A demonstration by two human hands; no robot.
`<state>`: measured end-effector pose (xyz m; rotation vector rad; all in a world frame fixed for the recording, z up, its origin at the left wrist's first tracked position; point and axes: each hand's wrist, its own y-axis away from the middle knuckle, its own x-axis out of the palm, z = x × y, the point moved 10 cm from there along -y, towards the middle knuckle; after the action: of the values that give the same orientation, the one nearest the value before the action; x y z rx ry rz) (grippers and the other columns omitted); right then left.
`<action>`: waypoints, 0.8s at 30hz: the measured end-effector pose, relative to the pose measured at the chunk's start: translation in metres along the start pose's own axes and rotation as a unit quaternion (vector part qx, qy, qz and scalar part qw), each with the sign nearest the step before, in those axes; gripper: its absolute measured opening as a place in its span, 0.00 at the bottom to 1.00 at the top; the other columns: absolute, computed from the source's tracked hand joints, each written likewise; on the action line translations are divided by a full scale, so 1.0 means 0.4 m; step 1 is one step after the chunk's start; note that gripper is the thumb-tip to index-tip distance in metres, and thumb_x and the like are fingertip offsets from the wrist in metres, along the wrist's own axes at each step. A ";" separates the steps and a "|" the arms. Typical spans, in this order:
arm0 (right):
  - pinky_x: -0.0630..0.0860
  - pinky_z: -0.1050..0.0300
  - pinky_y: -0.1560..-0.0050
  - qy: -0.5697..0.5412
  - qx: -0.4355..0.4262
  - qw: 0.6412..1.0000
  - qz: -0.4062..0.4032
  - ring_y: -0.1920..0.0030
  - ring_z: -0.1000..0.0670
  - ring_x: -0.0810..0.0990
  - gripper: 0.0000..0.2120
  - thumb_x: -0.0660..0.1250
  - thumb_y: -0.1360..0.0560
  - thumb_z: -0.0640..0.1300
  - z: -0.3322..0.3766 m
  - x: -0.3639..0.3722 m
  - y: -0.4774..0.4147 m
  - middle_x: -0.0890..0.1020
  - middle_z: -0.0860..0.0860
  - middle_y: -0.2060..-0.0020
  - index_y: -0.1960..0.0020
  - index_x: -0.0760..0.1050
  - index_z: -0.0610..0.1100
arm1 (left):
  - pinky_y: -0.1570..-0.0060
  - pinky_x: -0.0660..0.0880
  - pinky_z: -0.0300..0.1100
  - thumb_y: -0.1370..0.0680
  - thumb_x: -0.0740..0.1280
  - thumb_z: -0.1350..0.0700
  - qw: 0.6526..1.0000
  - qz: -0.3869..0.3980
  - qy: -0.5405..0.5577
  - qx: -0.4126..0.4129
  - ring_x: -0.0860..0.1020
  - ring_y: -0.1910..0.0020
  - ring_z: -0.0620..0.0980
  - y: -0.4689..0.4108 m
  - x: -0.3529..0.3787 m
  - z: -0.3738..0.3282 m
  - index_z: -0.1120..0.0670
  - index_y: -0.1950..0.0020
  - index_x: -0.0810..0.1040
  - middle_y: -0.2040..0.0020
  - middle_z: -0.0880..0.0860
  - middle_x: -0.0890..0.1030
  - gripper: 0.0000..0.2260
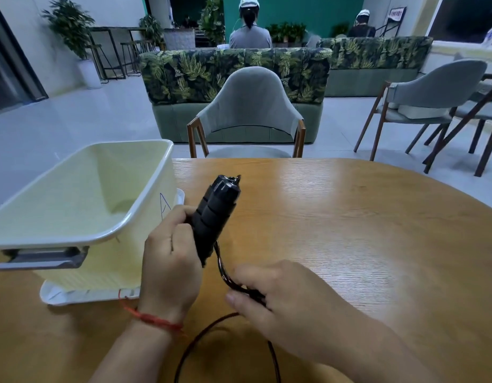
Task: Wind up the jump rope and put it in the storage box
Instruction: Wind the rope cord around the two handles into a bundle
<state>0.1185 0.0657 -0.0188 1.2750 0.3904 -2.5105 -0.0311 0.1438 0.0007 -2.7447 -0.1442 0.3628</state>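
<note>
My left hand (pixel 170 261) grips the two black jump rope handles (pixel 217 214), held together and tilted up to the right above the wooden table (pixel 349 230). A thin dark rope (pixel 222 265) runs from the handles' lower end into my right hand (pixel 289 305), which pinches a bunch of rope strands. More rope (pixel 200 335) loops down toward the near table edge. The pale yellow storage box (pixel 81 194) stands open on the left, resting on its white lid (pixel 73 295), just left of my left hand. Nothing shows inside it.
A grey chair (pixel 247 106) with wooden arms is tucked at the table's far side. Beyond it stand leaf-patterned sofas (pixel 233 70), more chairs (pixel 432 98) at the right, and two seated people facing away.
</note>
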 end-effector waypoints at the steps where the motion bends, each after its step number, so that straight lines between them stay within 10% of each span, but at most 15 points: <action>1: 0.74 0.46 0.62 -0.016 -0.002 1.000 -0.001 0.66 0.51 0.74 0.12 0.62 0.14 0.59 0.005 -0.003 0.004 0.76 0.53 0.68 0.51 0.73 0.52 | 0.72 0.71 0.45 0.24 0.54 0.56 1.000 -0.012 -0.024 0.004 0.75 0.68 0.56 0.000 -0.005 0.000 0.51 0.51 0.83 0.66 0.57 0.80 0.16; 7: 0.64 0.57 0.67 -0.035 -0.003 0.992 -0.121 0.68 0.54 0.73 0.15 0.66 0.15 0.56 -0.027 -0.095 0.017 0.75 0.60 0.70 0.60 0.72 0.55 | 0.64 0.72 0.44 0.23 0.55 0.51 0.960 0.017 -0.271 0.067 0.79 0.62 0.50 0.010 0.007 -0.051 0.38 0.40 0.79 0.61 0.43 0.82 0.18; 14: 0.69 0.53 0.66 -0.052 -0.015 0.978 -0.203 0.68 0.53 0.73 0.10 0.74 0.21 0.58 -0.093 -0.176 0.022 0.73 0.60 0.72 0.55 0.85 0.53 | 0.50 0.78 0.42 0.27 0.57 0.22 0.917 0.197 -0.323 0.128 0.82 0.47 0.36 0.057 0.103 -0.070 0.32 0.32 0.74 0.47 0.34 0.84 0.29; 24: 0.80 0.48 0.63 -0.152 0.019 0.977 -0.149 0.67 0.52 0.80 0.15 0.85 0.31 0.56 -0.120 -0.180 0.003 0.83 0.52 0.69 0.59 0.81 0.51 | 0.62 0.74 0.39 0.21 0.60 0.39 0.882 0.297 -0.292 0.222 0.78 0.59 0.40 0.117 0.172 -0.106 0.35 0.40 0.76 0.58 0.41 0.80 0.12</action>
<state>0.1946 0.0925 0.0124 0.8756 0.4928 -2.9179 0.0491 0.0958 0.0055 -2.0848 0.5740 1.2145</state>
